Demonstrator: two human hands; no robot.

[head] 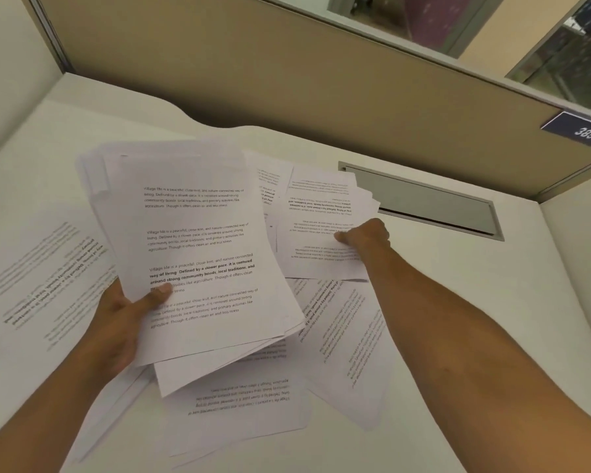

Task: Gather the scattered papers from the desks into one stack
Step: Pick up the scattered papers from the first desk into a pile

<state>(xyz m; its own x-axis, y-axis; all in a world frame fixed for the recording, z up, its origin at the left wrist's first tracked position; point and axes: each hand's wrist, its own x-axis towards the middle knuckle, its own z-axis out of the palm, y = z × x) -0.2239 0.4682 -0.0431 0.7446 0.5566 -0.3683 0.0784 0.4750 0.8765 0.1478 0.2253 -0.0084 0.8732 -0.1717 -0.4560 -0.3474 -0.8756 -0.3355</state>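
The left hand [116, 322] pinches a thick, uneven stack of papers [198, 254] by its near corner, thumb pressed on top, so the fanned sheets could slide out or sag. The right hand [364, 235] is closed on a small bundle of sheets [321, 227] just beside the stack, toward the grey cable hatch [434, 206]; how many it holds is hard to tell. Dragging them could scatter the loose sheets [348, 339] lying under and near the stack.

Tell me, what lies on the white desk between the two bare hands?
In the head view, loose printed white sheets lie overlapping on the desk between the left hand, holding a paper stack, and the right hand.
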